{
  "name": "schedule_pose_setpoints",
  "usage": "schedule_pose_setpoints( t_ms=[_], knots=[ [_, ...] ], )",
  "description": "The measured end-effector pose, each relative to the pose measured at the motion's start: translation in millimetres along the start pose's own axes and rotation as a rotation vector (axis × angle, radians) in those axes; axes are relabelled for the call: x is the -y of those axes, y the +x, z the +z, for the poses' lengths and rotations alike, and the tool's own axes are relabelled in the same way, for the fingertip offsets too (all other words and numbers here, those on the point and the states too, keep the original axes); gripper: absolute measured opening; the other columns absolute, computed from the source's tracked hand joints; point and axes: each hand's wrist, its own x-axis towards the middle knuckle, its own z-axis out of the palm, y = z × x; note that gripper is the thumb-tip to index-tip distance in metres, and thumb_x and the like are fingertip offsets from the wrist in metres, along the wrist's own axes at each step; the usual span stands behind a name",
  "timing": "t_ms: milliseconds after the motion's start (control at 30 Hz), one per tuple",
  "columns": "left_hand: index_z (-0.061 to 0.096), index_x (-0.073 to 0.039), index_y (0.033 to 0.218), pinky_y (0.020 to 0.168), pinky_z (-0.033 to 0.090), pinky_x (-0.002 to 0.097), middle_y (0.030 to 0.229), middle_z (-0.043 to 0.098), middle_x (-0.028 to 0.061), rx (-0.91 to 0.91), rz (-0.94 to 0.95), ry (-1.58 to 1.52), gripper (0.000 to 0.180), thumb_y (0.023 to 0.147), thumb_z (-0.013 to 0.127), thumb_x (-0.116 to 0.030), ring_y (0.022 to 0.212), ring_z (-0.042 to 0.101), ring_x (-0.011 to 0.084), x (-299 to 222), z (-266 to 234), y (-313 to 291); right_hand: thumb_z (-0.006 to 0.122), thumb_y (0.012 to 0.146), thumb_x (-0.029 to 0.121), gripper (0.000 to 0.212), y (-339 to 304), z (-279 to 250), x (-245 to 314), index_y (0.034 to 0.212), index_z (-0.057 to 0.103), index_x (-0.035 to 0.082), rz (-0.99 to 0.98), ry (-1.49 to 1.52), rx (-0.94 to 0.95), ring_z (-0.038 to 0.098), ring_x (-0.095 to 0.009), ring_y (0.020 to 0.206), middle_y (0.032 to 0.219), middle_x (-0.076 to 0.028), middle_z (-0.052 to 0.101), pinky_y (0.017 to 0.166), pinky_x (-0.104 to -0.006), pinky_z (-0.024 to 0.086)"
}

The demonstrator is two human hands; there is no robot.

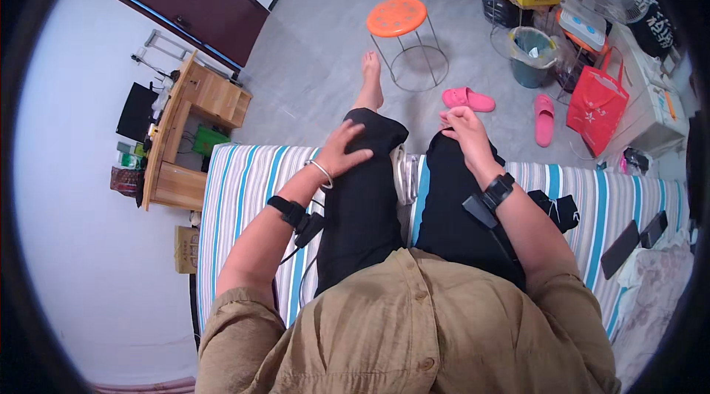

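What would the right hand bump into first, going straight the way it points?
Probably the stool. The slipper near that line lies on the floor, seemingly below the right hand. Depth is unclear, so this is a guess.

With the left hand [342, 153] on the left trouser leg [362, 209] over the near bed [240, 179], a stool [397, 17] stands far beyond, slippers [477, 101] lie to its near right, a bucket [529, 72] and bag [597, 107] farther right, a desk [176, 187] left and a door [192, 5] far left.
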Motion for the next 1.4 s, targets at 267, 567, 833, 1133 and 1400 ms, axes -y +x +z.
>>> schedule_pose_setpoints(
  t_ms=[267, 567, 833, 1133, 1400],
  knots=[
    [0.069, -0.011, 0.120, 0.113, 0.039, 0.0430, 0.141, 0.055, 0.0199, -0.028, -0.141, -0.123, 0.049, 0.080, 0.078, -0.038, 0.133, 0.050, 0.0365, -5.7, 0.6, 11.5, 0.058, 0.099, 0.009, 0.011, -5.0, -27.9, -7.7, 0.106, 0.060, 0.001, -0.097, -0.361, 0.096, 0.062, -0.010, 0.100, 0.110, -0.005, 0.068, 0.085, -0.0270, 0.051],
    [0.072, -0.009, 0.115, 0.113, 0.039, 0.0422, 0.136, 0.060, 0.0173, -0.008, -0.111, -0.043, 0.042, 0.082, 0.075, -0.035, 0.132, 0.051, 0.0353, 4.7, 17.5, 46.1, 0.057, 0.097, 0.001, 0.008, -6.5, -9.3, -8.1, 0.104, 0.061, -0.001, -0.135, -0.379, 0.099, 0.062, -0.006, 0.091, 0.107, -0.005, 0.067, 0.084, -0.0212, 0.049],
    [0.070, -0.010, 0.118, 0.113, 0.038, 0.0491, 0.139, 0.058, 0.0143, -0.065, -0.059, 0.114, 0.041, 0.079, 0.076, -0.024, 0.139, 0.041, 0.0411, -9.8, 18.5, 40.0, 0.058, 0.096, 0.000, 0.006, 2.7, -4.5, -15.2, 0.102, 0.061, 0.000, -0.111, -0.453, 0.084, 0.061, -0.007, 0.092, 0.101, -0.004, 0.066, 0.083, -0.0219, 0.050],
    [0.069, -0.011, 0.119, 0.113, 0.037, 0.0489, 0.140, 0.057, 0.0131, -0.075, -0.049, 0.088, 0.044, 0.077, 0.077, -0.022, 0.140, 0.040, 0.0409, 2.1, 16.8, 39.5, 0.059, 0.094, -0.003, 0.007, 10.7, 5.6, -18.2, 0.100, 0.062, 0.000, -0.139, -0.513, 0.094, 0.062, -0.010, 0.092, 0.099, -0.004, 0.065, 0.084, -0.0239, 0.050],
    [0.072, -0.010, 0.115, 0.113, 0.040, 0.0462, 0.136, 0.061, 0.0133, -0.035, -0.068, -0.038, 0.038, 0.079, 0.076, -0.019, 0.137, 0.045, 0.0394, 20.8, 17.0, 50.0, 0.060, 0.092, -0.004, 0.008, 16.1, 6.9, -19.4, 0.098, 0.063, -0.001, -0.142, -0.555, 0.082, 0.062, -0.011, 0.090, 0.097, -0.004, 0.065, 0.081, -0.0242, 0.050]
  ],
)
